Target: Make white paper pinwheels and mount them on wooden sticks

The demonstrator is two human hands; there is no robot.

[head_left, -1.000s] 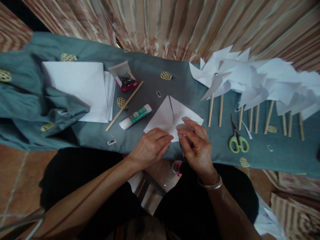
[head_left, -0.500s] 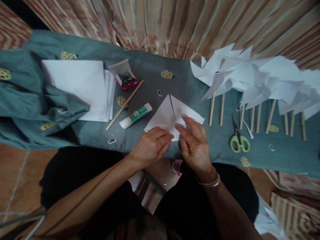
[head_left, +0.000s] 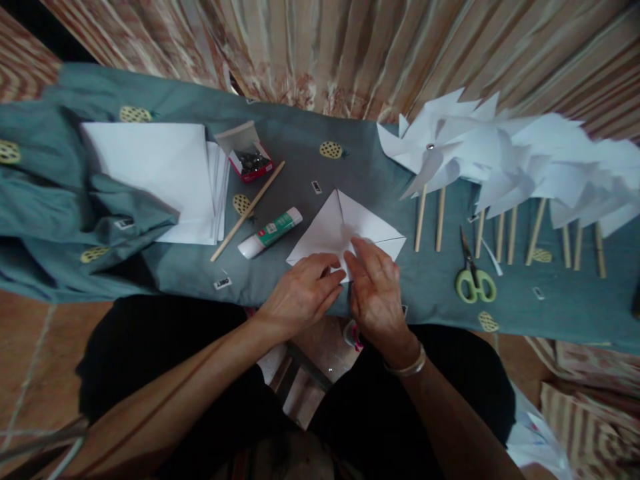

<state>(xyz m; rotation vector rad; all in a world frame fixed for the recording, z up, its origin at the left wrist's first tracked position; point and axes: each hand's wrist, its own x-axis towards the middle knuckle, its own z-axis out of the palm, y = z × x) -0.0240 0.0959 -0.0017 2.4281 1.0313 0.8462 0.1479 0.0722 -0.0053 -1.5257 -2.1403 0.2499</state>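
A square of white paper (head_left: 367, 210) lies turned like a diamond before me, with slits running in from its corners. My left hand (head_left: 307, 290) is closed at its near corner, thumb and fingertips pinching the paper there. Over the near right part of the sheet, my right hand (head_left: 377, 290) reaches with fingers stretched out, slightly blurred, its tips close to the left fingertips. The fingers hide the near corner and part of the middle. Left of the paper lies a glue stick (head_left: 273, 232), with a wooden stick (head_left: 247, 210) beyond it.
An open red-and-white box (head_left: 253, 160) holds small dark shiny pieces. A stack of white paper (head_left: 155, 180) lies at the left. Green-handled scissors (head_left: 475, 277) are at the right, below a row of paper pinwheels (head_left: 525, 153) on sticks. The cloth (head_left: 310, 150) is grey-green.
My right hand has moved slightly left and its fingers have come down nearer the paper's middle. The left hand stays at the near corner. The slit at the far corner looks narrower.
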